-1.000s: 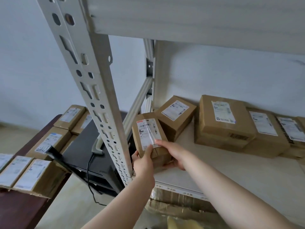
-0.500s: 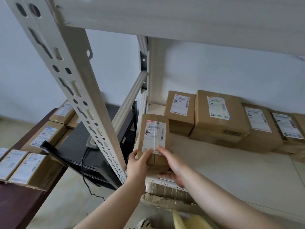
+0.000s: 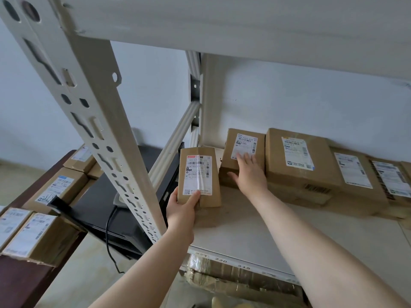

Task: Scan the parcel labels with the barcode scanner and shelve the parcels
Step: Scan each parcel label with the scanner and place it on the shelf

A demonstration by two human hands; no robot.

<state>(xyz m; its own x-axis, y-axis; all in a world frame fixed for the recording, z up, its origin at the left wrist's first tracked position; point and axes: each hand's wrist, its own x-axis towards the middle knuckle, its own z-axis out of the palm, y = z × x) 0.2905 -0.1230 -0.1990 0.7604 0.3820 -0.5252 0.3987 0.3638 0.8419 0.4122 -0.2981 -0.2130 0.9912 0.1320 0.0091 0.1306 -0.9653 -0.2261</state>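
Since the right hand (image 3: 250,172) left the parcel (image 3: 199,175), fingers flat on the far box (image 3: 243,156), the left hand (image 3: 182,206) alone grips it; shelving nearly done.

Six cardboard parcels show at shelf level: one narrow parcel (image 3: 199,176) standing upright at the shelf's left end, one smaller parcel (image 3: 243,156) just behind it, one large parcel (image 3: 299,165) beside that, two more parcels (image 3: 353,174) (image 3: 391,181) running toward the right edge, and a sliver of a sixth (image 3: 407,170) cut off by the frame. At least five further parcels lie on the one dark table (image 3: 20,283) at the left: three toward its back (image 3: 81,155) (image 3: 55,190) (image 3: 94,172) and two at its front (image 3: 12,221) (image 3: 37,236), with more possibly hidden. There are two hands, a left hand (image 3: 182,210) and a right hand (image 3: 250,174), one white shelving unit (image 3: 244,230), one black device (image 3: 100,210) with one black cable (image 3: 109,238), and one pale scanner-like object (image 3: 120,200) partly hidden behind the upright.
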